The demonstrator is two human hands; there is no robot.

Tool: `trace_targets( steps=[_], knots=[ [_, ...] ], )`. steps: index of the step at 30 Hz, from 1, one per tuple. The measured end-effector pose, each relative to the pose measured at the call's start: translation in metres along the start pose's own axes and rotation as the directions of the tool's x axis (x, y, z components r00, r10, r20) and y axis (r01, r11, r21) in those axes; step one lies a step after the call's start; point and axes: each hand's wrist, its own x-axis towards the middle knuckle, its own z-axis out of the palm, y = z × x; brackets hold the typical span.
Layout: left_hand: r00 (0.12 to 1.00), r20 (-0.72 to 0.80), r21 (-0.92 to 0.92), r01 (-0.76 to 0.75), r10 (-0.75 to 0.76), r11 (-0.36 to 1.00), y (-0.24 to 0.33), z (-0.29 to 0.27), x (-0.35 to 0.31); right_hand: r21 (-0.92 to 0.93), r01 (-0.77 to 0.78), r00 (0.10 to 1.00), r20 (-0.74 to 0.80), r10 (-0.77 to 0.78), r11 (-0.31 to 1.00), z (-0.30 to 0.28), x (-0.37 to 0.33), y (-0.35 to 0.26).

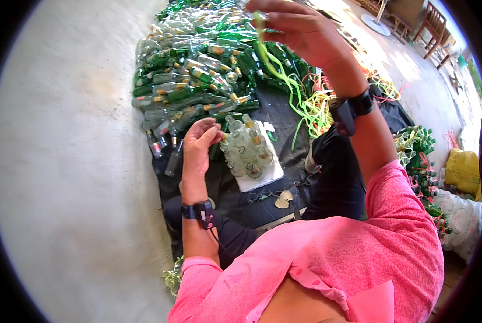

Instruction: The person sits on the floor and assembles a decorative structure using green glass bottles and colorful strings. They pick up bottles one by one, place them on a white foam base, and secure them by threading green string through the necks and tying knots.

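Observation:
My right hand [311, 35] is raised at the top of the view, with a yellow-green plastic strip [276, 67] hanging from its fingers. That strip trails down toward a heap of similar loose strips [322, 105]. Beside a group of clear glass bottles [242, 149], my left hand [199, 141] has its thumb and fingers drawn together. What lies between them, if anything, is too small to make out. The bottles stand upright and close together on a white slab [268, 177].
A large pile of green and clear bottles [198, 81] lies ahead on black sheeting [276, 107]. At the left rises a pale wall [74, 151]. Bundled green bottles [421, 172], a yellow sack [463, 171] and a white sack [461, 218] are on the right.

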Motion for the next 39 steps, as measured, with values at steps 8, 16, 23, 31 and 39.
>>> trace_targets(
  steps=[8, 16, 23, 31, 39],
  knots=[
    [0.928, 0.133, 0.267, -0.372, 0.349, 0.889, 0.088, 0.089, 0.030, 0.248, -0.470, 0.881, 0.187, 0.434, 0.847, 0.043, -0.025, 0.079],
    [0.981, 0.180, 0.222, 0.026, -0.067, 0.975, 0.016, 0.069, 0.055, -0.055, -0.598, 0.794, 0.100, 0.600, 0.800, 0.009, -0.024, 0.105],
    [0.960, 0.268, 0.357, -0.019, -0.083, 0.934, 0.023, 0.073, 0.051, 0.310, -0.336, 0.899, -0.176, 0.401, 0.889, -0.071, -0.024, 0.097],
    [0.788, -0.378, 0.275, -0.406, 0.486, 0.872, 0.047, 0.018, 0.071, -0.370, -0.302, 0.721, -0.692, -0.044, 0.879, -0.098, -0.037, 0.078],
    [0.785, -0.449, 0.250, -0.348, 0.426, 0.904, 0.052, 0.016, 0.059, -0.468, -0.282, 0.460, -0.832, -0.310, 0.837, -0.126, -0.048, 0.064]
  ],
)
